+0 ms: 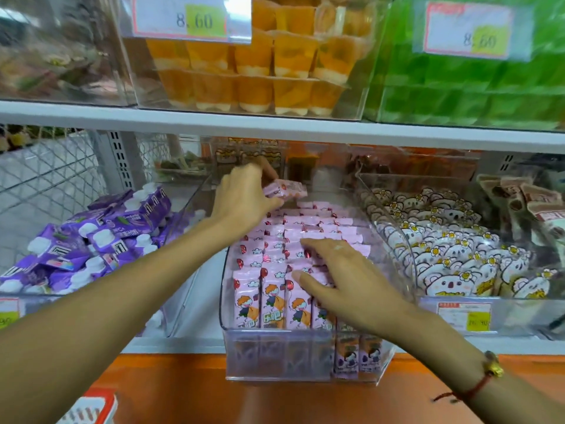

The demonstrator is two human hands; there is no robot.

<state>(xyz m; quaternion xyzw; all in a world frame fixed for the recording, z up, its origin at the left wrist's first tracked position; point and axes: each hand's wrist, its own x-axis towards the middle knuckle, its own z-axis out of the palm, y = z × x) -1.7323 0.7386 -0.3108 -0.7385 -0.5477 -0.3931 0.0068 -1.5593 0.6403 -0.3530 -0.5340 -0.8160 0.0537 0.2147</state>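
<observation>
The left hand (244, 194) reaches deep under the white shelf and pinches a small pink foil snack packet (287, 188) between thumb and curled fingers, holding it flat just above the far end of the clear plastic bin (275, 356). This looks like a restocking move: the packet hangs over the back rows, where the stack appears to thin out and leave room for it. Nearer the person, the right hand (339, 276) lies flat with its fingers straight and spread, gripping nothing, and presses down on the upright rows of pink cartoon-printed packets (275, 298) at the front of the same bin. That pressure probably keeps the standing packets from toppling or sliding forward while the other hand works behind them. The bin is tipped toward the person, so its contents would tend to lean on the low front wall just below the right palm. To the left of the left forearm lies a loose heap of purple sachets (101, 237). Just right of the right hand, past the clear divider, stand white koala-printed packets (452, 258). Above both hands, orange jelly cups (253, 84) are stacked. A red string bracelet (492, 367) circles the right wrist.
</observation>
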